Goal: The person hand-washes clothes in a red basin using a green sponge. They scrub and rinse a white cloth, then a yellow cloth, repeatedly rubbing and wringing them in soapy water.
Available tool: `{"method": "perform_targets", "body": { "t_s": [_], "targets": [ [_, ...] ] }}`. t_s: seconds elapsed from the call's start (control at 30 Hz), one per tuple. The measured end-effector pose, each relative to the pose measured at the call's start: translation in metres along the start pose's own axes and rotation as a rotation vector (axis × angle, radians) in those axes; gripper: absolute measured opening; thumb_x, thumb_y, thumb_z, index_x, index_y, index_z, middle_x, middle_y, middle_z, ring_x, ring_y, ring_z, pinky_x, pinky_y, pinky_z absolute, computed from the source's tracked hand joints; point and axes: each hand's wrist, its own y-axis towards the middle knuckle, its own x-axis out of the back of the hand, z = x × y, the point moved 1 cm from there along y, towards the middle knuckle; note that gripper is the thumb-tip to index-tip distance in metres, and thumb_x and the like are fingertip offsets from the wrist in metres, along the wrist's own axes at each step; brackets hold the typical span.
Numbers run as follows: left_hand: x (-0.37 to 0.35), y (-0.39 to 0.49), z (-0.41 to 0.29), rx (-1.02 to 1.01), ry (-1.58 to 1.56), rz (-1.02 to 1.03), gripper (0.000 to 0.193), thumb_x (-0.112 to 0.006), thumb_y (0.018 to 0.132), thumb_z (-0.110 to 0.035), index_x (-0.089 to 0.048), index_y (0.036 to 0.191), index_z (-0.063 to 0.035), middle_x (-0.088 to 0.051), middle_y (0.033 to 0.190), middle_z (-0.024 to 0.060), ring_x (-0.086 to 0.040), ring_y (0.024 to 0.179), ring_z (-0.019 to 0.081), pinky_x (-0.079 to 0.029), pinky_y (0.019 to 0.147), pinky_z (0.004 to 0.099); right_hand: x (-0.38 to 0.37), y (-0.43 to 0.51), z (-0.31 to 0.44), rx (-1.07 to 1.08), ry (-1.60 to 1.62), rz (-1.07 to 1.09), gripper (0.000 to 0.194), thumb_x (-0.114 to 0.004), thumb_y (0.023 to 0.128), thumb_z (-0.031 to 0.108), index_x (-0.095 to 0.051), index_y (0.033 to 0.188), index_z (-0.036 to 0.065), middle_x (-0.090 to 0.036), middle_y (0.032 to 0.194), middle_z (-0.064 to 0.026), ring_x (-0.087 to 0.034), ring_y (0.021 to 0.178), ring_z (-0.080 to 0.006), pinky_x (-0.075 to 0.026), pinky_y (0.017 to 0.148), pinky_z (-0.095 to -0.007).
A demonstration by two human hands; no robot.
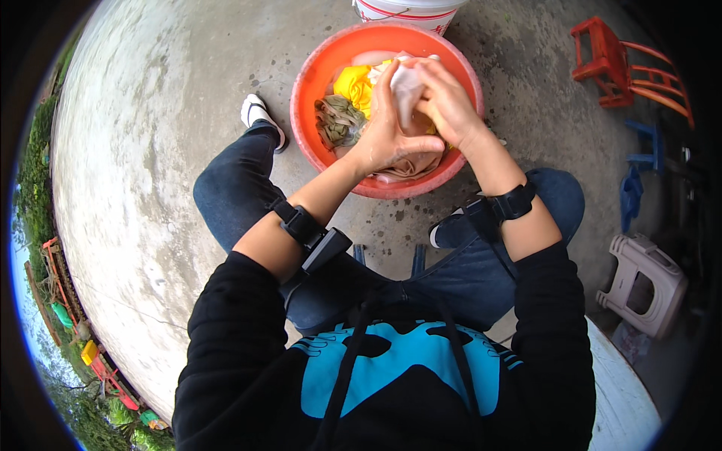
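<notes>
A round orange-red plastic basin stands on the ground between my feet, with wet clothes in it. Above the clothes, my left hand has its fingers against a wet white cloth, its thumb stretched out to the right. My right hand grips the same cloth from the other side, fingers curled over it. To the left of the cloth lie a bright yellow garment and a crumpled olive-green one. Tan fabric shows below my hands, which partly cover the basin's contents.
Behind the basin stands a white bucket with a wire handle. Red chair, blue stool and tipped grey plastic stool are on the right. The concrete floor has wet spots near the basin.
</notes>
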Motion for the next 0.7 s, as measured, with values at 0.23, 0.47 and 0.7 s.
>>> {"method": "perform_targets", "body": {
  "t_s": [0.23, 0.47, 0.7],
  "targets": [
    [0.027, 0.014, -0.006, 0.564, -0.840, -0.365, 0.035, -0.056, 0.086, -0.009, -0.052, 0.121, -0.0033, -0.059, 0.116, 0.0115, -0.058, 0.103, 0.0237, -0.049, 0.090, 0.0397, 0.008, 0.009, 0.020, 0.390, -0.768, 0.087, 0.059, -0.067, 0.088, 0.036, -0.046, 0.133, 0.005, -0.041, 0.143, -0.0119, -0.044, 0.126, -0.0202, -0.038, 0.104, -0.0346],
    [0.039, 0.017, -0.006, 0.806, -1.173, -0.246, 0.044, -0.045, 0.094, -0.033, -0.053, 0.123, -0.0009, -0.061, 0.118, 0.0171, -0.060, 0.106, 0.0330, -0.049, 0.093, 0.0479, 0.032, 0.011, 0.011, 0.051, -0.555, 0.474, 0.086, -0.087, 0.068, 0.024, -0.041, 0.137, 0.003, -0.048, 0.134, -0.0134, -0.046, 0.125, -0.0233, -0.035, 0.108, -0.0350],
    [0.018, -0.001, 0.037, 1.058, -0.813, -0.243, 0.076, -0.057, 0.087, -0.059, -0.040, 0.138, -0.0060, -0.054, 0.127, 0.0133, -0.055, 0.113, 0.0292, -0.050, 0.091, 0.0445, -0.017, -0.004, -0.005, 0.656, -0.950, -0.174, 0.041, -0.073, 0.078, 0.005, -0.051, 0.112, 0.004, -0.058, 0.109, -0.0113, -0.060, 0.100, -0.0223, -0.049, 0.087, -0.0348]
  ]
}}
